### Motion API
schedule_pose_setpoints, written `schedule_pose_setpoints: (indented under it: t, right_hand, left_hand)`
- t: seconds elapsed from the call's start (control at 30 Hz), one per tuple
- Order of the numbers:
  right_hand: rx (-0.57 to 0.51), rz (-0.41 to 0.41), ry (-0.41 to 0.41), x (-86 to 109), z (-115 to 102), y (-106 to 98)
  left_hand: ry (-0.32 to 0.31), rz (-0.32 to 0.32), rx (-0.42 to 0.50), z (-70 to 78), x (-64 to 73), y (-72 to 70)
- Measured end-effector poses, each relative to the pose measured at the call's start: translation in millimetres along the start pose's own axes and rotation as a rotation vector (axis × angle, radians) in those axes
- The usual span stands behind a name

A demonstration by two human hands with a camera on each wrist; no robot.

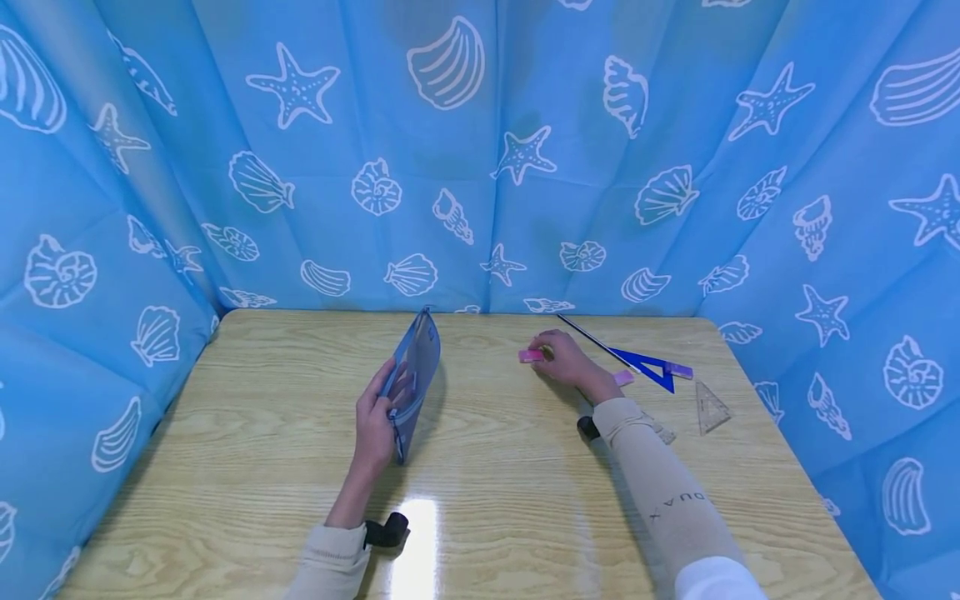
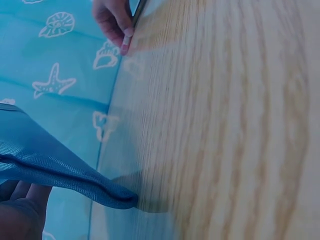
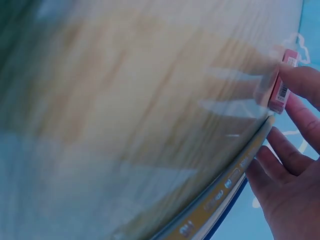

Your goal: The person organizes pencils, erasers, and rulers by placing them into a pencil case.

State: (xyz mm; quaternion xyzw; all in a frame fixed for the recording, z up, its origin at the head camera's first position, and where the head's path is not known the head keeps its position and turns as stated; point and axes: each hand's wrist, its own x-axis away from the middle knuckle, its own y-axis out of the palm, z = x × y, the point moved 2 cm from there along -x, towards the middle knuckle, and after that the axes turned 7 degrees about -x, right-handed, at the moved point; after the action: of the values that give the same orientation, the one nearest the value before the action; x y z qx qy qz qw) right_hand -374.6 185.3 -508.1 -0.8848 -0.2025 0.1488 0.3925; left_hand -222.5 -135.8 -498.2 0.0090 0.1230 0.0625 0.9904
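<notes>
On a wooden table [image 1: 300,467], the left hand [image 1: 375,425] held a blue mesh pouch [image 1: 415,375] upright while the right hand [image 1: 564,358] pinched a pink eraser [image 1: 530,356] just beside it — apparently the gathering step, with the eraser probably next needing a carry to the pouch's mouth.

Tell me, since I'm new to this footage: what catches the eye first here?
The blue seashell curtain walls in a wooden table on three sides. At the middle, the left hand holds a blue mesh pouch upright on its edge. To its right, the right hand pinches a pink eraser, with a blue set square and a clear one lying beyond it.
</notes>
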Motion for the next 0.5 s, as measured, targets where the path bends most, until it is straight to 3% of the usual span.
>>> schedule_pose_setpoints:
  t: [0.23, 0.5]
  right_hand:
    - [0.01, -0.01, 0.072, 1.0, 1.3, -0.7]
    - [-0.026, 0.024, 0.026, 2.3, -2.9, -4.4]
  left_hand:
    - [0.002, 0.004, -0.025, 0.3, 2.7, -2.6]
    - [0.001, 0.004, -0.029, 2.9, 2.4, -4.3]
